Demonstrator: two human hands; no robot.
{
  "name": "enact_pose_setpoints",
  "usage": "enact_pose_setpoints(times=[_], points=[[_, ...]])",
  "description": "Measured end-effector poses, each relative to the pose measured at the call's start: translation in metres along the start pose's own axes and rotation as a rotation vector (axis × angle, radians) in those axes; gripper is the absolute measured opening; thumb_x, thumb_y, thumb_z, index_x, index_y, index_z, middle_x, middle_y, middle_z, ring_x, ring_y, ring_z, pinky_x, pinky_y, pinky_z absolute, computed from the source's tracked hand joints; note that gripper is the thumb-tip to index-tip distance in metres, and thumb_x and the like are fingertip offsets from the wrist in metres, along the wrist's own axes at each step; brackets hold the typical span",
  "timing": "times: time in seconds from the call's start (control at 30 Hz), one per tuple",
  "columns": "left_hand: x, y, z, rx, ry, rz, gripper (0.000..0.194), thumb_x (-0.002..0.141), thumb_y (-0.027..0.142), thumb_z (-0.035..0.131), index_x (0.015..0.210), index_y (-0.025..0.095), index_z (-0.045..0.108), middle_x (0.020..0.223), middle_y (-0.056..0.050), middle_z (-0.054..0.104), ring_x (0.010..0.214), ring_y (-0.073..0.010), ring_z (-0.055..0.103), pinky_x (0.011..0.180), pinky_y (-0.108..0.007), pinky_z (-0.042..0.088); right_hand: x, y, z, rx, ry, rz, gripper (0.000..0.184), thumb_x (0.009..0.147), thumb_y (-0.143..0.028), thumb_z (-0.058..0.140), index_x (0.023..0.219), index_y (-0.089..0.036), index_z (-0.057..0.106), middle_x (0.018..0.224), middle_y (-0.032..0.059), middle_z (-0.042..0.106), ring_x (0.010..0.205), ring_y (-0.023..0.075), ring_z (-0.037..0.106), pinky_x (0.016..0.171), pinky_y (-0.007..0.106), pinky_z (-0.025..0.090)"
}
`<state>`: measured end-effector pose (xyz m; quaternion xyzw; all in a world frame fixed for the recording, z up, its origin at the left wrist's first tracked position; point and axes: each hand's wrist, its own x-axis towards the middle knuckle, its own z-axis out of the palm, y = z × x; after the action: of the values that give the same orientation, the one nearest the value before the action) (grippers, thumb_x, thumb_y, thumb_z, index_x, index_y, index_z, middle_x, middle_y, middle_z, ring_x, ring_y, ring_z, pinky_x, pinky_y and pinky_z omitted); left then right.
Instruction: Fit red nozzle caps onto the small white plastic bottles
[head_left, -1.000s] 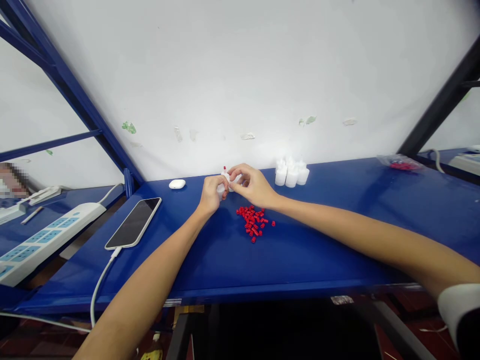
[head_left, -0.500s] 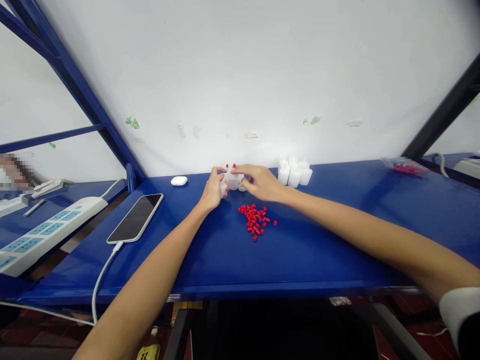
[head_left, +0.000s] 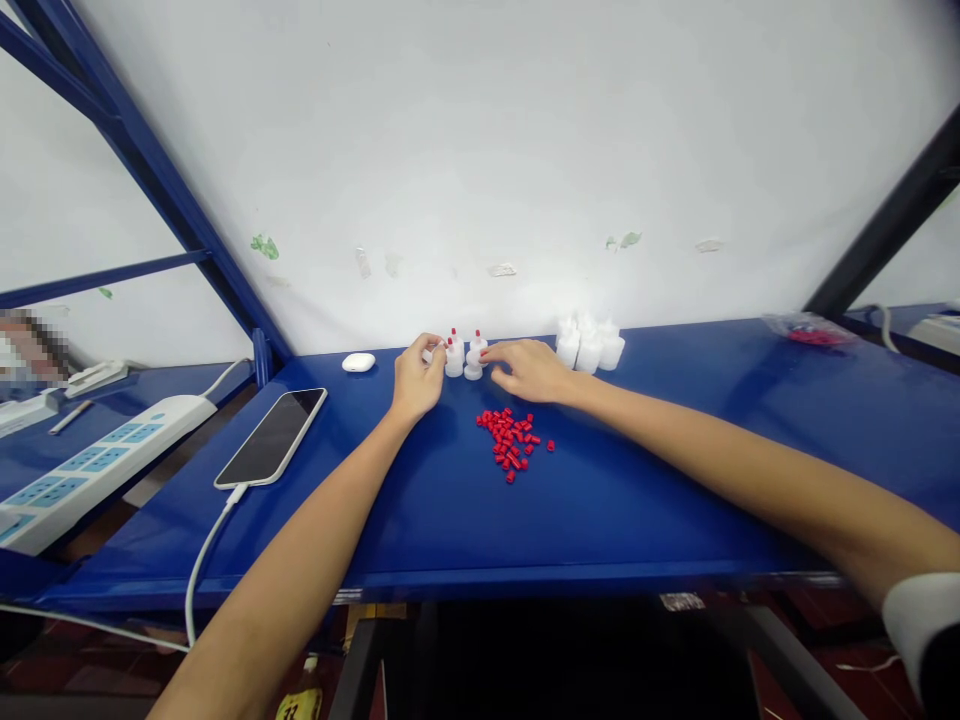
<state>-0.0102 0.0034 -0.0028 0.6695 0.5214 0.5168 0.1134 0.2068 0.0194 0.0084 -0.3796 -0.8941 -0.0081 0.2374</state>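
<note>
Small white bottles with red caps stand close together near the wall. One is a bottle (head_left: 454, 362) on the left of the group, another a bottle (head_left: 473, 366) on the right. My left hand (head_left: 418, 380) is closed at the left side of the group, with part of a white bottle (head_left: 428, 354) showing between thumb and fingers. My right hand (head_left: 531, 369) reaches in from the right, forefinger and thumb stretched and apart. A red cap shows at the forefinger's tip, beside the right bottle; a firm grip is not visible. Loose red caps (head_left: 511, 440) lie in front.
More white bottles (head_left: 589, 347) are bunched at the right by the wall. A white earphone case (head_left: 358, 362) and a charging phone (head_left: 271, 437) lie left on the blue table (head_left: 420, 510). A bag of red pieces (head_left: 810, 333) is far right, a power strip (head_left: 105, 455) far left.
My left hand has moved left, away from the group. My right fingers have drawn back slightly to the right, uncovering more of the bottles. The loose caps have stayed put.
</note>
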Motion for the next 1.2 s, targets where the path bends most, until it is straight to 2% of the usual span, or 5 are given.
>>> enact_pose_setpoints(times=[0.67,0.8,0.9,1.03,1.2], points=[[-0.001,-0.008,0.001,0.027,-0.074,0.003,0.021,0.091,0.035,0.047,0.094,0.020,0.061,0.070,0.001,0.065,0.056,-0.0130,0.054,0.057,-0.023,0.041,0.014,-0.006,0.000,0.046,0.036,-0.059,0.035,0.088,-0.022,0.054,0.119,-0.018,0.070,0.119,0.0111,0.067,0.095,0.0230,0.065,0.080,0.032,0.045],[-0.001,-0.007,0.000,0.012,-0.110,0.011,0.021,0.091,0.033,0.044,0.092,0.019,0.061,0.068,0.002,0.061,0.055,-0.0131,0.052,0.056,-0.023,0.040,0.011,-0.009,-0.016,0.221,-0.201,-0.177,0.023,0.084,-0.020,0.060,0.101,-0.016,0.075,0.084,0.0034,0.071,0.073,0.0154,0.062,0.071,0.027,0.044],[-0.002,-0.006,0.000,-0.011,-0.137,0.018,0.020,0.088,0.028,0.042,0.088,0.019,0.060,0.065,0.002,0.058,0.055,-0.0133,0.051,0.056,-0.024,0.038,0.007,-0.020,-0.028,0.267,-0.379,-0.211,0.017,0.083,-0.032,0.068,0.085,-0.017,0.076,0.066,-0.0018,0.064,0.059,0.0114,0.055,0.062,0.025,0.039],[-0.004,-0.004,0.001,-0.018,-0.202,0.033,0.020,0.087,0.026,0.041,0.086,0.019,0.059,0.065,0.002,0.058,0.056,-0.0139,0.052,0.057,-0.024,0.039,0.004,-0.035,-0.031,0.201,-0.425,-0.193,0.023,0.079,-0.041,0.074,0.078,-0.017,0.075,0.061,-0.0032,0.059,0.056,0.0101,0.050,0.061,0.025,0.036],[-0.005,-0.003,0.001,0.005,-0.231,0.051,0.020,0.088,0.027,0.042,0.088,0.019,0.060,0.065,0.002,0.058,0.056,-0.0134,0.051,0.057,-0.024,0.040,0.004,-0.040,-0.022,0.241,-0.434,-0.163,0.012,0.078,-0.026,0.071,0.080,-0.015,0.076,0.058,-0.0037,0.055,0.055,0.0099,0.048,0.060,0.024,0.036]])
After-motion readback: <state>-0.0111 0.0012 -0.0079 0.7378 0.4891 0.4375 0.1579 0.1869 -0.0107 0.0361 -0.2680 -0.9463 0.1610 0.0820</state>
